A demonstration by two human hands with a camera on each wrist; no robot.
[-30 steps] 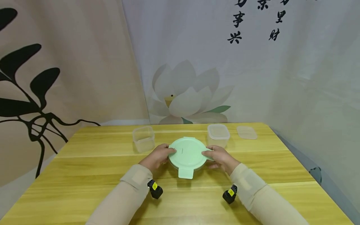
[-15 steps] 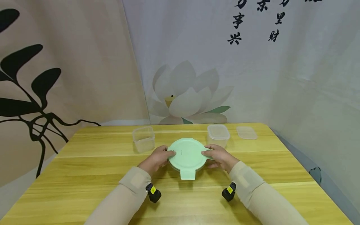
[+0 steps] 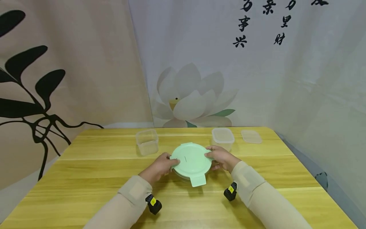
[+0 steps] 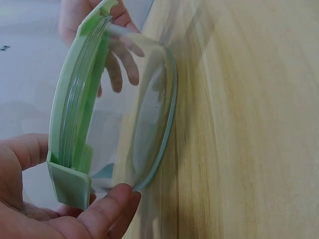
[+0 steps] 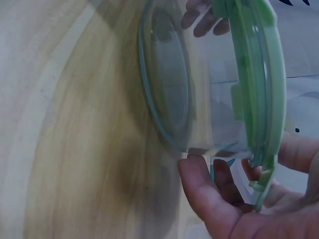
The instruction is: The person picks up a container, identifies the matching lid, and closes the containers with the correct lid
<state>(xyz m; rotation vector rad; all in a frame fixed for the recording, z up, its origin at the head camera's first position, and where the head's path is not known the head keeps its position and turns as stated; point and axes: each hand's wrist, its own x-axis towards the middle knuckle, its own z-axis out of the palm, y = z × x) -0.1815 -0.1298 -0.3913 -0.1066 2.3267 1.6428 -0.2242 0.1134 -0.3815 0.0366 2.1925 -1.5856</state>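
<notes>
A round glass food container (image 4: 127, 112) with a pale green clip-on lid (image 3: 192, 160) is between my hands. My left hand (image 3: 160, 167) grips its left edge, thumb on top of the lid and fingers low against the glass in the left wrist view. On the opposite side my right hand (image 3: 221, 156) holds the rim, its thumb on the lid and its fingers under the edge. One lid flap (image 3: 198, 180) sticks outward toward me. Another flap (image 5: 266, 186) juts out by the right hand. Whether the glass base touches the table cannot be told.
Behind the container, an uncovered clear square box (image 3: 147, 142) stands at the left. A lidded translucent box (image 3: 223, 139) stands behind the right hand, and a flat translucent lid (image 3: 251, 136) lies beside it. All are on the wooden table (image 3: 94, 178), before a printed curtain (image 3: 206, 38).
The container has turned counterclockwise seen from above, its front flap swinging right. My left hand has come slightly nearer and my right hand has shifted a little left, both keeping hold.
</notes>
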